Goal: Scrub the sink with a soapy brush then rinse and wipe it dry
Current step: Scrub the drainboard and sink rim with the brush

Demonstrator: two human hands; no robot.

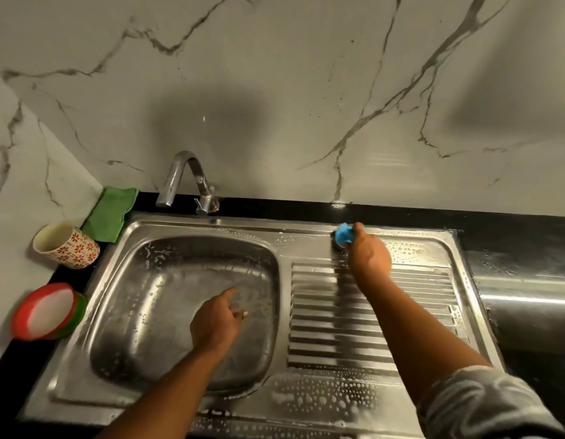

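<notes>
I am in the scrubbing step: my right hand (368, 251) grips the blue-handled brush (343, 234), fingers curled round its top, and presses the dark bristles onto the flat back strip of the steel sink (84, 384), just behind the ribbed drainboard (370, 315) and close to the back edge of the black counter (512, 226). Suds bead across that strip, along the front rim and up the walls of the basin (160, 280), so I judge the soaping well along, with nothing rinsed or wiped yet. My left hand (216, 318) hangs over the basin floor with fingers loose and slightly spread, forefinger out, holding nothing; I cannot tell whether it touches the metal. The faucet (183, 175) stands at the back edge, and no water shows from its spout. A folded green cloth (111, 213) lies in the counter's back left corner, with a flowered cup (67, 245) and a red-and-green tub (46, 312) of white stuff along the left edge. Next I would need to work the brush over the ribs and the right rim, then reach for the faucet handle to rinse; the cloth comes last, for drying.
</notes>
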